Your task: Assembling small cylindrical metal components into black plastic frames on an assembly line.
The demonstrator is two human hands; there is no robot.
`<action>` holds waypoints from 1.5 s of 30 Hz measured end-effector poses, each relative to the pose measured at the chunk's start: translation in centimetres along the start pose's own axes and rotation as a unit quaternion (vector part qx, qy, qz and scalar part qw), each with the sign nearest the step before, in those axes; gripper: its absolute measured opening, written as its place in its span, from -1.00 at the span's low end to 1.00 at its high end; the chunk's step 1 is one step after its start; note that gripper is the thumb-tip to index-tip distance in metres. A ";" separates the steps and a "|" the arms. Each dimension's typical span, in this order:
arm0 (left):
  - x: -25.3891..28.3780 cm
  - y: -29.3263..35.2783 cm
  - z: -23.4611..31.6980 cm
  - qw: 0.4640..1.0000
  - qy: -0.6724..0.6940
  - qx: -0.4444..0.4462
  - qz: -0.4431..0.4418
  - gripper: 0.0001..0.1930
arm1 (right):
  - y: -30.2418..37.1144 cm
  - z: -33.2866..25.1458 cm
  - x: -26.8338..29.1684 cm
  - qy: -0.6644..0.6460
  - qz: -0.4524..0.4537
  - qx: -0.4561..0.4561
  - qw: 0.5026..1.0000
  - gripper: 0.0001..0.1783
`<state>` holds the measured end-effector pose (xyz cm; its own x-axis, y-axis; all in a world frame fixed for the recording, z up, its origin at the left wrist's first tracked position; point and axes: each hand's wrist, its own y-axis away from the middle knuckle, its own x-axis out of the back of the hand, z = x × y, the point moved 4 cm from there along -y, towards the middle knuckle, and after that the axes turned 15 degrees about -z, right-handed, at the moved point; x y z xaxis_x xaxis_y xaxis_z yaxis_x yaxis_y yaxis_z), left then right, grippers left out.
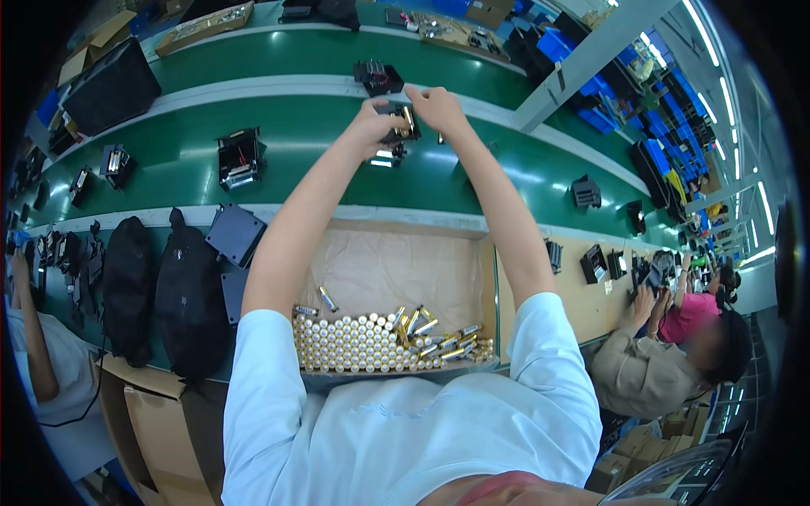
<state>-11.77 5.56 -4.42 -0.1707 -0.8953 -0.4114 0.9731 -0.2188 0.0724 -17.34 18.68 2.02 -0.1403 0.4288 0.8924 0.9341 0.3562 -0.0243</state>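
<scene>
My left hand (369, 130) grips a black battery compartment (410, 121) over the green conveyor belt, with gold-and-silver batteries showing inside it. Close by on the right, my right hand (436, 108) is curled with its fingertips near the compartment's upper edge. A battery end (440, 138) peeks out below that hand and appears held in it; the curled fingers are mostly hidden. Under the held compartment, another black unit with bright batteries (387, 155) is partly covered. Between my arms sits an open cardboard box (396, 253) of batteries (346, 344), many upright in rows, several lying loose.
Black units (240, 158) stand along the green belt (295, 152), and one black housing (378, 78) rests by the far rail. Black bags (192, 295) and dark panels (235, 234) lie left of the box. Co-workers (650, 363) sit at the right; a grey post (582, 63) rises beyond.
</scene>
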 end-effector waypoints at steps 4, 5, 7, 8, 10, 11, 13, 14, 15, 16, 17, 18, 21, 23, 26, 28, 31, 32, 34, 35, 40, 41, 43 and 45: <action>-0.1 -0.4 -0.1 0.999 -0.034 -0.014 -0.014 -0.30 | 0.3 2.3 -1.6 -0.078 -0.145 -0.057 0.985 -0.44; 0.2 -0.8 -0.3 0.997 -0.059 -0.038 0.008 -0.31 | 0.5 2.3 -1.9 -0.101 -0.126 -0.018 0.987 -0.45; 4.2 -4.0 -3.5 0.996 -0.085 -0.004 0.002 -0.42 | 1.3 1.1 -2.6 -0.058 -0.070 0.043 0.995 -0.52; 3.8 -3.6 -4.2 0.997 -0.082 0.016 -0.005 -0.42 | 2.5 1.1 -2.7 -0.065 -0.077 0.024 0.995 -0.52; 2.7 -3.7 -3.2 0.988 -0.154 0.000 -0.015 -0.36 | 4.3 0.7 -1.6 -0.009 -0.068 0.025 0.997 -0.59; 2.9 -3.2 -2.2 0.988 -0.155 0.010 -0.020 -0.36 | 6.2 -0.4 -1.0 0.015 -0.052 0.067 0.996 -0.64; 4.3 -1.8 1.2 0.869 -0.488 0.029 0.080 -0.57 | 11.3 -2.2 0.1 0.038 -0.035 0.106 0.993 -0.68; 6.0 -2.0 1.9 0.836 -0.543 0.044 0.069 -0.58 | 13.8 -2.2 -0.1 0.062 -0.156 0.148 0.975 -0.69; 7.6 -1.9 2.2 0.799 -0.595 0.060 0.059 -0.60 | 16.9 -2.4 -0.7 0.083 -0.278 0.190 0.938 -0.69; 6.9 -1.8 2.6 0.747 -0.658 0.076 0.053 -0.63 | 20.4 -2.4 -0.4 0.084 -0.334 0.193 0.919 -0.68; 6.1 -1.2 3.1 0.689 -0.717 0.091 0.052 -0.66 | 23.3 -2.3 -0.2 0.084 -0.391 0.202 0.894 -0.67; 4.5 -0.3 3.1 0.688 -0.719 0.090 0.041 -0.66 | 25.5 -1.4 -0.8 0.067 -0.457 0.165 0.872 -0.62; 1.0 2.3 4.2 0.563 -0.791 -0.008 0.239 -0.70 | 29.3 -0.4 -2.1 0.092 -0.435 0.179 0.878 -0.59; -1.2 1.8 3.2 0.567 -0.798 -0.064 0.194 -0.65 | 29.2 -0.8 -2.6 0.114 -0.429 0.218 0.869 -0.60; -4.9 0.6 2.1 0.567 -0.800 -0.152 0.123 -0.58 | 29.0 -1.4 -3.3 0.133 -0.417 0.253 0.863 -0.61; -6.8 -0.4 2.2 0.560 -0.801 -0.185 0.102 -0.55 | 29.1 -2.2 -4.6 0.155 -0.424 0.307 0.837 -0.61; -3.9 -6.1 -2.2 0.590 -0.795 0.091 -0.111 -0.48 | 29.4 -2.4 -6.2 0.191 -0.421 0.366 0.808 -0.61; 0.9 -7.8 -4.6 0.592 -0.800 0.061 -0.080 -0.46 | 29.7 -2.9 -6.9 0.203 -0.411 0.395 0.796 -0.65; -2.9 -6.0 -5.1 0.674 -0.729 -0.048 -0.107 -0.45 | 30.4 -1.3 -7.5 0.215 -0.379 0.390 0.811 -0.71; -4.5 -4.6 -4.3 0.749 -0.636 -0.137 -0.123 -0.44 | 30.4 -1.0 -7.5 0.222 -0.362 0.393 0.816 -0.74; -4.0 -3.5 -3.2 0.879 -0.464 0.051 -0.091 -0.48 | 30.9 -1.7 -7.9 0.257 -0.402 0.402 0.782 -0.76; -4.3 -3.7 -3.1 0.878 -0.467 0.046 -0.095 -0.48 | 30.7 -1.5 -7.7 0.260 -0.398 0.398 0.784 -0.76; -3.8 -4.1 -3.2 0.902 -0.413 0.084 -0.097 -0.48 | 30.2 -0.7 -7.3 0.242 -0.400 0.396 0.791 -0.77; -3.3 -4.7 -3.7 0.920 -0.358 0.124 -0.098 -0.47 | 29.6 0.1 -6.6 0.223 -0.400 0.395 0.796 -0.78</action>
<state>-15.25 10.96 -6.73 -0.4838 -0.8360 0.2587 0.8626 -0.4058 0.3020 11.15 26.51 -4.62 -0.2919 -0.4729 0.8314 0.0804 0.8540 0.5140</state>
